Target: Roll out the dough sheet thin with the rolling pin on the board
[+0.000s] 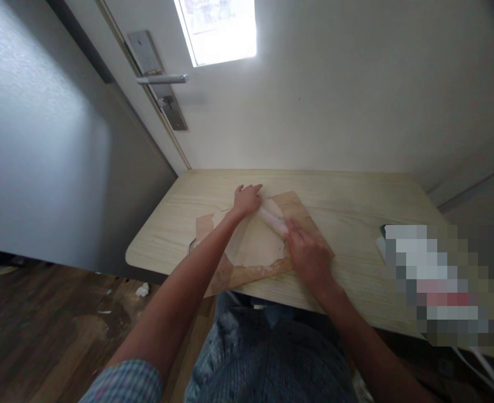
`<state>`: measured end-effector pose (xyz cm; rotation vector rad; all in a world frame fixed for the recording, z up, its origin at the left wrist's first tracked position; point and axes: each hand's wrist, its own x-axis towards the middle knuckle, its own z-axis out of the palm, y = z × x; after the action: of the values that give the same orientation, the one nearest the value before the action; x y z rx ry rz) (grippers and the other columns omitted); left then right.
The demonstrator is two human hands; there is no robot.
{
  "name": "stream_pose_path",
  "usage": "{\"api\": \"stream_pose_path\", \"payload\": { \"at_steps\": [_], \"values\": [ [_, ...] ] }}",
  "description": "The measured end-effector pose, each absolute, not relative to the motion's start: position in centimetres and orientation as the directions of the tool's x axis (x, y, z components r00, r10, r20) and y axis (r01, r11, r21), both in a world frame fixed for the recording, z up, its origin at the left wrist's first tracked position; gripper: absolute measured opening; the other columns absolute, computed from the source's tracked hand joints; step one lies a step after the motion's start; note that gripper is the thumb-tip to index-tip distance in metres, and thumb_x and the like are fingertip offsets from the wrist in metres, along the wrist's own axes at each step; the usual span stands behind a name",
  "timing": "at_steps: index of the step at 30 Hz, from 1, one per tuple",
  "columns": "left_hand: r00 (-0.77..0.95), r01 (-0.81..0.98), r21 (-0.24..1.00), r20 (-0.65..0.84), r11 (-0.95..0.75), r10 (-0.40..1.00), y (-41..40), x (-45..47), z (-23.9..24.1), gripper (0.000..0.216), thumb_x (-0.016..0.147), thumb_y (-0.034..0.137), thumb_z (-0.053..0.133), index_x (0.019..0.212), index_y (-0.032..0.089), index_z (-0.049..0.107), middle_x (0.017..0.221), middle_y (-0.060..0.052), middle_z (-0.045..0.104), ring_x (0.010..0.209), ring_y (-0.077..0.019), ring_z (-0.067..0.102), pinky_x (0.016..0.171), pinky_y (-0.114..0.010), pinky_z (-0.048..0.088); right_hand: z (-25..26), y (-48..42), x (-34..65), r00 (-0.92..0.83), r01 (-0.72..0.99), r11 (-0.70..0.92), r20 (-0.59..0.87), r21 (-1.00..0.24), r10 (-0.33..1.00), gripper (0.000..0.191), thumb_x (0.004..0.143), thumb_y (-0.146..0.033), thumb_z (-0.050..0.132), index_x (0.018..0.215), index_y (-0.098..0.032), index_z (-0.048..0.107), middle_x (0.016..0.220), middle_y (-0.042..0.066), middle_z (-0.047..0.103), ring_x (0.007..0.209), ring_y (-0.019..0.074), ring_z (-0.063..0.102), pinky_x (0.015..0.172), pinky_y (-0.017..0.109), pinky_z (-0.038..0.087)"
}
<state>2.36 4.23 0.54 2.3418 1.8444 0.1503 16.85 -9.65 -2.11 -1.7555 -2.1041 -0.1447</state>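
A wide, thin sheet of pale dough [253, 243] lies flat on a wooden board [247, 274]. Slanting across the sheet's right part is a whitish rolling pin [274, 220], pale as the dough. My left hand [248, 200] is on its far end, palm down, with the fingers bent over it and partly hidden. At the near end, my right hand [307, 249] has its fingers closed over the pin. The dough's lower edge is ragged, with whitish smears on the board beside it. My left forearm covers part of the dough and board.
The board rests on a light wood table [356, 201] against a pale door with a metal handle [163, 79]. A blurred-out object [440, 280] is at the table's right end, cables below it. Scraps, including a crumpled white piece [142, 290], lie on the floor.
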Motion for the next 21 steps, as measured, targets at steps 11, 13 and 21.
{"api": "stream_pose_path", "payload": {
  "at_steps": [11,13,21],
  "values": [
    [0.1,0.946,0.298,0.116,-0.131,0.988,4.8,3.5,-0.1,0.042,0.088,0.026,0.026,0.124,0.02,0.047,0.121,-0.003,0.057,0.118,-0.0132,0.045,0.106,-0.038,0.017,-2.4,-10.2,16.5,-0.204,0.941,0.286,0.372,-0.18,0.906,0.039,0.088,-0.015,0.035,0.124,-0.008,0.047,0.115,0.015,0.059,0.091,0.0233,0.062,0.072,0.035,0.053],
    [0.082,0.942,0.313,0.129,-0.119,0.988,5.1,3.8,-0.2,0.042,0.089,0.027,0.024,0.122,0.02,0.048,0.123,-0.003,0.055,0.118,-0.0133,0.044,0.106,-0.038,0.017,-2.5,-10.5,16.2,-0.206,0.936,0.295,0.384,-0.19,0.9,0.039,0.088,-0.015,0.035,0.124,-0.009,0.047,0.114,0.015,0.06,0.089,0.0233,0.063,0.07,0.035,0.053],
    [0.138,0.927,0.337,0.104,-0.166,0.985,6.2,4.5,-0.4,0.042,0.091,0.029,0.021,0.126,0.021,0.044,0.125,-0.003,0.054,0.12,-0.0119,0.042,0.106,-0.036,0.019,-3.7,-11.4,15.2,-0.229,0.825,0.425,0.468,-0.373,0.854,0.05,0.085,-0.009,0.034,0.135,-0.012,0.031,0.131,0.015,0.045,0.115,0.0245,0.048,0.089,0.04,0.048]
  ]
}}
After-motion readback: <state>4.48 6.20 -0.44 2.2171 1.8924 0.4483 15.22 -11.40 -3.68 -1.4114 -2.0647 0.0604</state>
